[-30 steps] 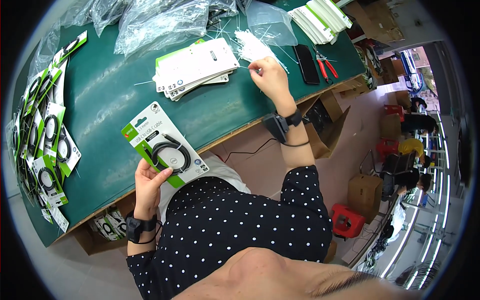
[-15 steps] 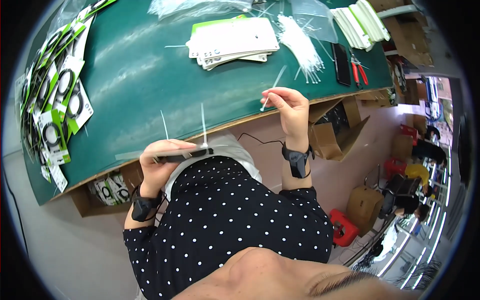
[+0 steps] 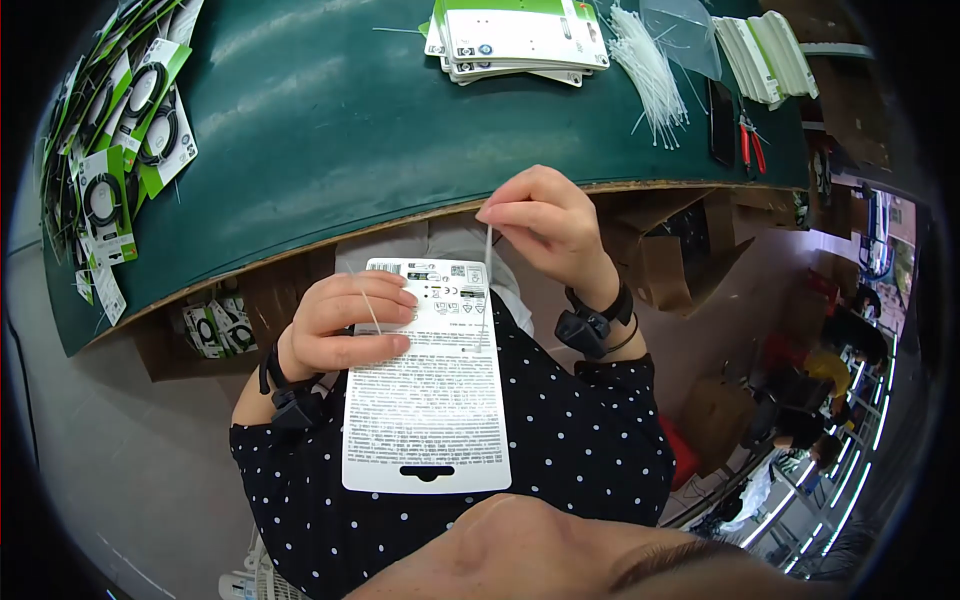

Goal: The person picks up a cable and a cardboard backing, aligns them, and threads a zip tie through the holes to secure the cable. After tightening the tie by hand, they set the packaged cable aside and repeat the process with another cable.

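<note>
A white hang card (image 3: 430, 420), covered in small print with a black-edged hang slot at its near end, lies back side up before my chest. My left hand (image 3: 345, 322) grips it at the far left edge, fingers on top; what is under the card is hidden. A thin white cable tie end (image 3: 366, 300) sticks up by those fingers. My right hand (image 3: 548, 220) is closed in a pinch on another white cable tie (image 3: 487, 270), which hangs down over the card's right side. Whether its lower end touches the card I cannot tell.
On the green table (image 3: 300, 120) lie a stack of white-green cards (image 3: 525, 35), a bundle of white cable ties (image 3: 650, 80), a black phone (image 3: 721, 122) and red-handled pliers (image 3: 752, 148). Carded black cables (image 3: 105, 195) pile up at the left. A cardboard box (image 3: 690, 250) stands below the right edge.
The card has turned from nearly edge-on to flat, printed side up, and come nearer my chest. My right hand has moved left with its cable tie, over the card's edge.
</note>
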{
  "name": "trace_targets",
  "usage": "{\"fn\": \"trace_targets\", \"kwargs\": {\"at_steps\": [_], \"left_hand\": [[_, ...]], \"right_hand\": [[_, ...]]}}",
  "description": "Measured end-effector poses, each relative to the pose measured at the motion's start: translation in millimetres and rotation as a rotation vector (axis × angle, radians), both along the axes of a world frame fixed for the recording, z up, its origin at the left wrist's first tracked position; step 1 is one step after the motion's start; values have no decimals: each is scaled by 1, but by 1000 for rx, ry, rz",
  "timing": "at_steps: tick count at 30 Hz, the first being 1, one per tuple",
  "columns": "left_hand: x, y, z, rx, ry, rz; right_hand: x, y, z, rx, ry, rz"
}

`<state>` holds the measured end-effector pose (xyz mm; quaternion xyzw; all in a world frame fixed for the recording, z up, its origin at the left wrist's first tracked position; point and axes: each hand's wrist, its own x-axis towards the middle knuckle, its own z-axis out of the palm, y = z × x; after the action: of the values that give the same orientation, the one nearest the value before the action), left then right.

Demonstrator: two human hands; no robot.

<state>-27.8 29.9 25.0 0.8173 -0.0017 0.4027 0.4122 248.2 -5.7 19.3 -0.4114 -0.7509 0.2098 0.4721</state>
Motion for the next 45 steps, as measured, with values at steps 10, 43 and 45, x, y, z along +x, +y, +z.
{"fn": "trace_targets", "kwargs": {"at_steps": [10, 43, 45], "left_hand": [[-2, -5, 2, -14, 5, -13], [13, -1, -23, -1690, 30, 192], [13, -1, -24, -1692, 4, 197]], "right_hand": [[-19, 8, -8, 203, -279, 6], [-45, -7, -55, -386, 263, 185], [-49, -12, -65, -653, 484, 159]]}}
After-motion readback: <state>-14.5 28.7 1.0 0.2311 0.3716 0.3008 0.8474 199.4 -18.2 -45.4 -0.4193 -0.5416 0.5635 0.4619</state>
